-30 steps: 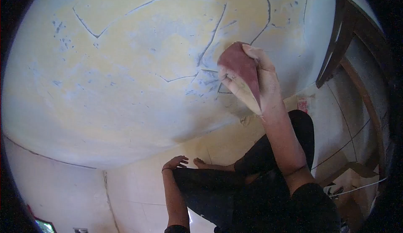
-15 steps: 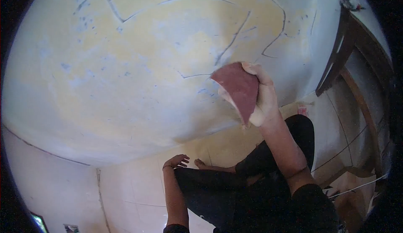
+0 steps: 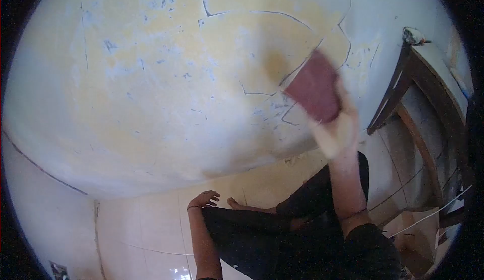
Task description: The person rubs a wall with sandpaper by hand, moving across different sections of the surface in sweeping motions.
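Observation:
A piece of reddish-brown sandpaper is gripped in my right hand, its flat face turned toward me. Both are a little blurred by motion. Behind it rises a wall with patchy yellow and pale blue paint, dark cracks and chipped spots. The sandpaper overlaps a diagonal crack in this view. My left hand rests by my knee at the lower middle, fingers stretched out and holding nothing.
A dark wooden frame leans at the right, with a rolled object on its top corner. Below it stands an open cardboard box, with a white cord across it. Pale floor tiles run along the wall's foot.
My right hand and the sandpaper have shifted right, and the sandpaper has turned from a narrow wedge to a broader shape. The view has shifted slightly. My left hand stays by the knee.

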Demonstrator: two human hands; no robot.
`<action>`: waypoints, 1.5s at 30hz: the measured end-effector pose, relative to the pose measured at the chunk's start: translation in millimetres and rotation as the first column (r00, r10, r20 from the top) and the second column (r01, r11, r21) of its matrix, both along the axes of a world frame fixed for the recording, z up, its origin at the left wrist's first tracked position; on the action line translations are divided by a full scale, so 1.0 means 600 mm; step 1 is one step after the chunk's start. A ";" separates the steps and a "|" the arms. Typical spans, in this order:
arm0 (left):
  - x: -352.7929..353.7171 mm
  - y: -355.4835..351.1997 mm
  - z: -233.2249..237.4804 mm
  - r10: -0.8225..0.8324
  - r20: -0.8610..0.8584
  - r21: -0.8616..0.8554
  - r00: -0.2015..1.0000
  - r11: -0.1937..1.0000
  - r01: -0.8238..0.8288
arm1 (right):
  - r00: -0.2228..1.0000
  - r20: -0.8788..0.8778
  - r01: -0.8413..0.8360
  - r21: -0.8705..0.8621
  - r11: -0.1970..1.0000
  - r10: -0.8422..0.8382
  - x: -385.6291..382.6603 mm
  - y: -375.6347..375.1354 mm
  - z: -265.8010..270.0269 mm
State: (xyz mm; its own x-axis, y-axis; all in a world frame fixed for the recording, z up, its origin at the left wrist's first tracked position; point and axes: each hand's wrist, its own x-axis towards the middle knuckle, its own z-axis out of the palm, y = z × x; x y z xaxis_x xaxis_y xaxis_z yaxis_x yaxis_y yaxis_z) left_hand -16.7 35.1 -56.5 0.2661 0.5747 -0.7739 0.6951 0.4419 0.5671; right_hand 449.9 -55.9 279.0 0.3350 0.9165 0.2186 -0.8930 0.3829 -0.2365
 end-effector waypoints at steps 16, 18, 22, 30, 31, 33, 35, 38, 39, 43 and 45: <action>0.023 0.008 0.018 -0.102 -0.046 0.044 0.994 0.994 0.104 | -0.744 0.645 0.406 0.644 0.648 -0.175 -0.030 0.172 -0.245; 0.023 0.005 0.021 -0.165 -0.062 0.059 0.984 0.984 0.168 | -0.796 0.582 0.340 0.655 0.676 -0.164 -0.024 0.177 -0.294; 0.044 0.004 0.043 0.055 -0.061 -0.074 0.997 0.995 -0.060 | -0.751 0.621 0.487 0.751 0.445 -0.225 0.005 0.190 -0.144; 0.040 0.014 0.026 0.105 -0.058 -0.106 0.993 0.988 -0.111 | -0.805 0.533 0.473 0.842 0.260 -0.261 0.020 0.221 -0.096; 0.039 0.016 0.027 0.077 -0.046 -0.090 0.996 0.993 -0.081 | -0.793 0.563 0.444 0.795 0.412 -0.232 0.005 0.214 -0.177; 0.030 0.009 0.027 0.023 -0.034 -0.069 0.999 0.997 -0.025 | -0.805 0.553 0.369 0.750 0.548 -0.215 -0.011 0.203 -0.346; 0.011 0.017 0.031 -0.043 -0.020 -0.026 0.999 0.999 0.043 | -0.814 0.536 0.373 0.778 0.506 -0.224 -0.017 0.204 -0.373; 0.005 0.003 0.008 -0.136 0.033 0.007 0.990 0.991 0.136 | -0.791 0.559 0.461 0.811 0.361 -0.246 -0.002 0.208 -0.186; 0.018 0.001 0.011 -0.048 -0.010 -0.025 0.999 0.999 0.048 | -0.783 0.553 0.489 0.830 0.267 -0.285 0.002 0.215 -0.118; 0.040 -0.001 0.038 0.104 -0.110 -0.077 0.988 0.991 -0.113 | -0.818 0.444 0.463 0.886 0.039 -0.366 0.020 0.239 0.004; 0.048 0.002 0.043 0.115 -0.035 -0.058 0.993 0.991 -0.117 | -0.818 0.458 0.436 0.888 0.144 -0.347 0.009 0.236 -0.042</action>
